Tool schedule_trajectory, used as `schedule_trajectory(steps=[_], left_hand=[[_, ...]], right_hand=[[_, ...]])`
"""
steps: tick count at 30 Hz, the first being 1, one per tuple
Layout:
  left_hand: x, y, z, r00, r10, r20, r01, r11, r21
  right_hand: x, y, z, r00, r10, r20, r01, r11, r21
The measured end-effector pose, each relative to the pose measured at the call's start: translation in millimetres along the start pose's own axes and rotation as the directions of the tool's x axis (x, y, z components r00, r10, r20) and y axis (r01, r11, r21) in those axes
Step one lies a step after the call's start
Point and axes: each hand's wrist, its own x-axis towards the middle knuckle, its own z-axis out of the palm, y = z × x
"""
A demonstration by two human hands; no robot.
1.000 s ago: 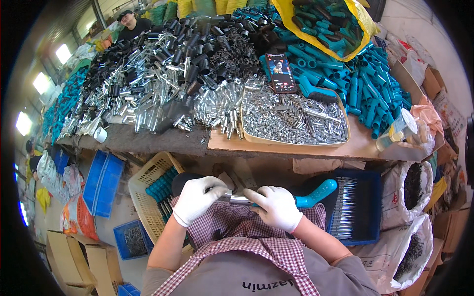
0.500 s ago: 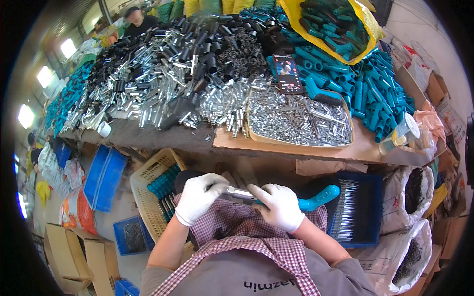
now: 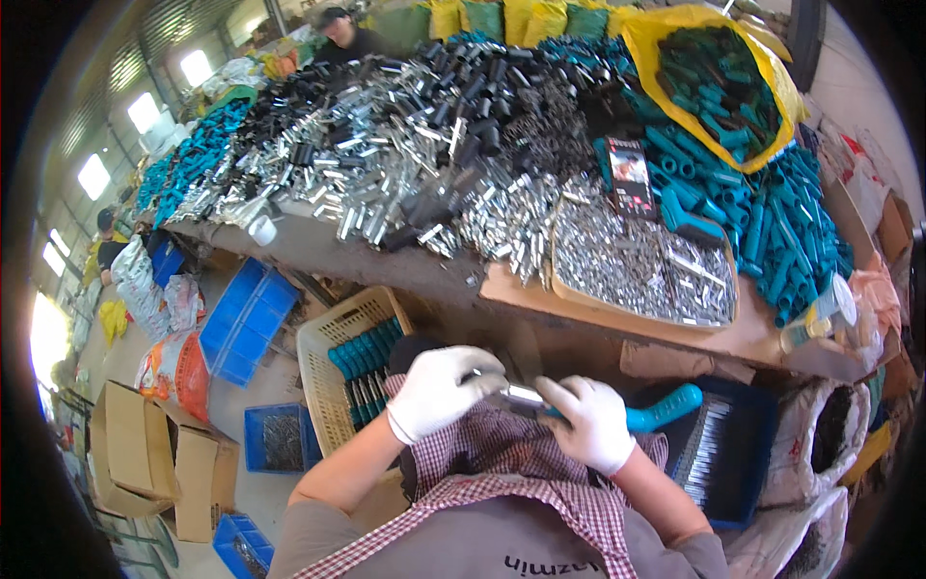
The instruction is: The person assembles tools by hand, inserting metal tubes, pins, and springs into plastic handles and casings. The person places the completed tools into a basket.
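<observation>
My right hand (image 3: 590, 425), in a white glove, is closed around a tool with a curved teal handle (image 3: 666, 409) and a shiny metal barrel (image 3: 524, 397). The handle sticks out to the right of the hand, the barrel to the left. At the barrel's left end, my white-gloved left hand (image 3: 442, 394) is closed in a pinch. A small dark metallic bit shows at its fingertips, too small to name. Both hands are above my lap, over a checkered apron (image 3: 482, 449).
Ahead stands a bench heaped with metal parts (image 3: 376, 164), teal handles (image 3: 796, 232) and a tray of small pieces (image 3: 617, 261). A phone (image 3: 631, 179) lies there. Beside my lap are a cream basket (image 3: 318, 357) and a blue bin (image 3: 743, 482). A person (image 3: 347, 39) is beyond the bench.
My view has turned, so the bench and hands appear farther right and lower. My left fingers look shifted slightly up from the barrel's end; the right hand keeps its hold on the tool.
</observation>
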Motion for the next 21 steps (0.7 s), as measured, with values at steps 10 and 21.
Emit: schedule_trajectory(steps=[10, 21], left_hand=[[14.6, 4.0, -18.2, 0.981, 0.164, 0.099, -0.165, 0.986, 0.000], [6.7, 7.0, 8.0, 0.994, -0.113, 0.002, 0.113, 0.993, -0.019]], right_hand=[[10.6, 12.5, -11.7, 0.988, 0.065, 0.137, -0.116, 0.908, 0.403], [11.8, 5.6, -15.8, 0.999, -0.035, -0.019, 0.031, 0.983, -0.181]])
